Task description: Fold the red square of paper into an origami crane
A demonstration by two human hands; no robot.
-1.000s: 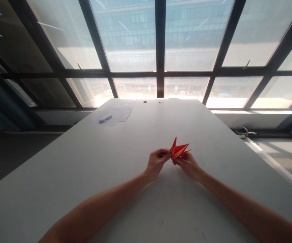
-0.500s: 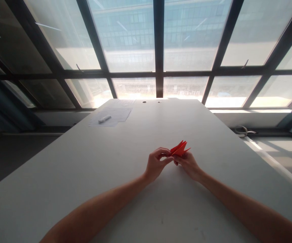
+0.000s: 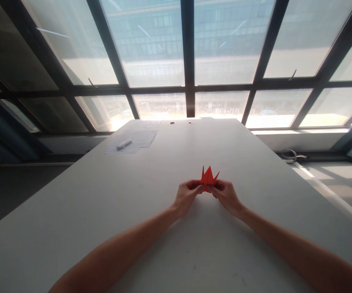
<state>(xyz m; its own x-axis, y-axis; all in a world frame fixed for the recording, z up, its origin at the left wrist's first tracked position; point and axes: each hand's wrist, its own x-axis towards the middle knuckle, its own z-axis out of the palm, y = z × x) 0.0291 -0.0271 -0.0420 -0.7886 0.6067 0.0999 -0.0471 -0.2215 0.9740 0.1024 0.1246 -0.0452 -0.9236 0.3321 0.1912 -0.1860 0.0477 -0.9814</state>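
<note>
A folded red paper piece point(image 3: 208, 177), an origami shape with several upright points, is held just above the table in front of me. My left hand point(image 3: 186, 196) pinches its left side, thumb to the front. On its right side my right hand point(image 3: 227, 195) grips it the same way. The tall middle point stands between two thinner, outward-leaning ones. The fingers behind the paper are partly hidden.
The white table point(image 3: 127, 191) stretches to the windows. At its far left lie paper sheets point(image 3: 143, 138) with a white, tube-like object point(image 3: 124, 144) on them. Two small holes are near the far edge. A coiled cable point(image 3: 289, 154) lies beyond the right edge.
The red paper has turned from a rightward tilt to upright, its front now facing me. Both hands have shifted to matching grips at its sides. The view has moved slightly.
</note>
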